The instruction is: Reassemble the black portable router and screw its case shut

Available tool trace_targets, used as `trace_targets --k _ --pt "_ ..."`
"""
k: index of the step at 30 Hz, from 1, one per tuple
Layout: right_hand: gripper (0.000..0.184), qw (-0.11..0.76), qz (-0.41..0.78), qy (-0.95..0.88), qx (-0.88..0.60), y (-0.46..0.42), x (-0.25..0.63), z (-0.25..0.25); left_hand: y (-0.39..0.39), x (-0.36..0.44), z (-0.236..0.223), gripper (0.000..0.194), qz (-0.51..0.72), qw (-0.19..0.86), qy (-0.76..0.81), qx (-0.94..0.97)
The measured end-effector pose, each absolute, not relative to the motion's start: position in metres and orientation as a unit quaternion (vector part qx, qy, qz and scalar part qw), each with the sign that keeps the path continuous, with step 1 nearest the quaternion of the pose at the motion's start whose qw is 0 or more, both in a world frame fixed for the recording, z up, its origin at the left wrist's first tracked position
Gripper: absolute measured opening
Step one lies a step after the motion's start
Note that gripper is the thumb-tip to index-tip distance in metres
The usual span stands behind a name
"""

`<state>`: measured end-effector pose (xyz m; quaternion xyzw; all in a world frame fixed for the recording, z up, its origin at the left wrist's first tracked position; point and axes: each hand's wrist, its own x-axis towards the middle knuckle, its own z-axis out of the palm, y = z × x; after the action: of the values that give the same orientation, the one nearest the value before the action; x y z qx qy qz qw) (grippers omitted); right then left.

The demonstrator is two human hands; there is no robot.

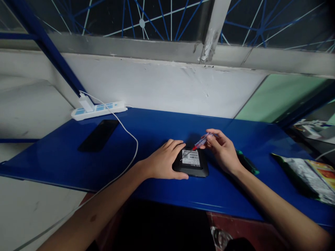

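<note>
A small black device [203, 170] with a white printed label [192, 158] lies flat on the blue table. My left hand [163, 160] grips its left side, fingers over the far edge and thumb along the near edge. In my right hand [222, 150] is a screwdriver [201, 142] with a clear purplish handle and a red collar, held between thumb and fingers. Its thin shaft slants down to the left across the label, the tip near the label's left edge. Whether the tip touches the device I cannot tell. A green and black object [247, 162] lies partly hidden behind my right wrist.
A white power strip [102, 109] with a plugged-in charger [86, 103] stands at the back left. Its white cable [134, 139] runs across the table past my left forearm. A black phone-like slab [98, 136] lies at left, a shiny packet [306, 174] at right.
</note>
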<state>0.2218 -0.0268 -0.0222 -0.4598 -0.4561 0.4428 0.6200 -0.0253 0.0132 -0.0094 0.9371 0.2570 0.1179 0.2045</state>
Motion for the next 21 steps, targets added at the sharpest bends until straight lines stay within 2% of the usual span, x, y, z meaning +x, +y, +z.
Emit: trace_targets --k 21 --pt "0.034 0.595 0.394 -0.502 -0.489 -0.030 0.219 -0.012 0.016 -0.028 -0.010 0.108 0.112 0.193 0.259 0.940"
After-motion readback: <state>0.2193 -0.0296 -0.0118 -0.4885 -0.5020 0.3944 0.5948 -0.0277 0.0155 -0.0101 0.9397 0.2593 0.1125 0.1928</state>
